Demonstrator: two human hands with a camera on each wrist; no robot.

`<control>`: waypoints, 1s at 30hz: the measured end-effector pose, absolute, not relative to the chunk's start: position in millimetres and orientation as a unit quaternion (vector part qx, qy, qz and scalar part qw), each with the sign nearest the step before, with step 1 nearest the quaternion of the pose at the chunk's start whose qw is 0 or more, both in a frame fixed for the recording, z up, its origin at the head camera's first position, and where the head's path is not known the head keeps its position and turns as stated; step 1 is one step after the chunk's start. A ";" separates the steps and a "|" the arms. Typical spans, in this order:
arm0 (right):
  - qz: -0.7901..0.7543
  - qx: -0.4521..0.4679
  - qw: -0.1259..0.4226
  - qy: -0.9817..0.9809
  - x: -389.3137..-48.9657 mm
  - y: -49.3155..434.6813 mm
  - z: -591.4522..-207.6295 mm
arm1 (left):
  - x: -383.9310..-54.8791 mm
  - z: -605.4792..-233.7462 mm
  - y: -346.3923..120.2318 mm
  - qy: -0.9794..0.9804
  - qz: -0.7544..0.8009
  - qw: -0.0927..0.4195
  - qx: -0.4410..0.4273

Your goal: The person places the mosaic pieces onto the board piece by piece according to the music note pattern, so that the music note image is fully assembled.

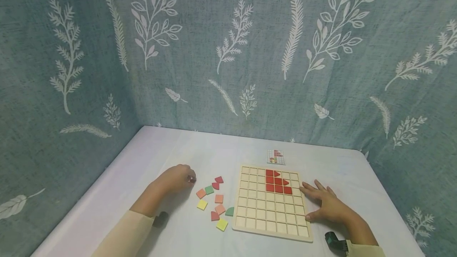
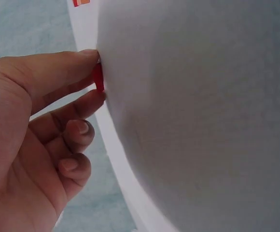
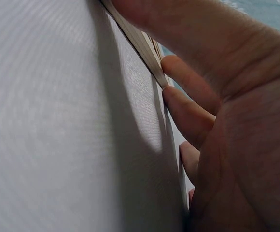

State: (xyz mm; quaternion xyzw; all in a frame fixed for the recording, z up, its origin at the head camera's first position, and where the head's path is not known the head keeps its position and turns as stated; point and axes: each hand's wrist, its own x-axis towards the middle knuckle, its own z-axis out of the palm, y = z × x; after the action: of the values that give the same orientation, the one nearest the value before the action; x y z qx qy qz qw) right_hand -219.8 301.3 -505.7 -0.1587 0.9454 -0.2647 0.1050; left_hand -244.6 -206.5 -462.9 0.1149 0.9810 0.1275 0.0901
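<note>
**Red piece [image 2: 98, 77] held between nine and ten o'clock of the grid board [image 1: 255, 211]**

The red piece should prove light and stiff, perhaps slick on its faces; its thin opposite edges look the best place to take hold. It is small, flat and plain red, seen nearly edge-on, so its outline cannot be told. The left hand [image 1: 177, 177] pinches it between thumb and fingertip, the other fingers curled.

The pale, wood-like board looks rigid and best held by its rim. A stepped block of red tiles [image 1: 278, 181] sits in its cells, just past twelve o'clock from the centre. At three o'clock the right hand [image 1: 323, 201] lies with fingers spread, touching the rim.

Loose tiles [image 1: 209, 190] in red, orange, yellow and green lie around nine o'clock of the board, and a printed card [image 1: 276, 157] at twelve, all on the white tabletop [image 1: 200, 146].
</note>
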 end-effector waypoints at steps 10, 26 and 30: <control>-0.270 -0.161 0.104 0.943 -221.4 303.8 -505.4 | -257.9 -461.8 -190.6 0.978 0.126 0.079 0.148; -0.267 -0.162 0.105 0.944 -219.1 304.1 -505.5 | -285.3 -453.9 -113.5 0.956 0.125 0.080 0.254; -0.268 -0.172 0.103 0.942 -220.8 305.0 -506.3 | -289.8 -450.3 -93.2 0.939 0.107 0.056 0.323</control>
State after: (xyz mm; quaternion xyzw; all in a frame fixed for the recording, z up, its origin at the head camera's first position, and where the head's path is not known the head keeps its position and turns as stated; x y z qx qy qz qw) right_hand -220.8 305.0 -506.3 -0.1718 0.9423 -0.2680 0.1033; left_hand -289.8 -93.2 -450.3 0.3232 0.9385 0.1074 0.0561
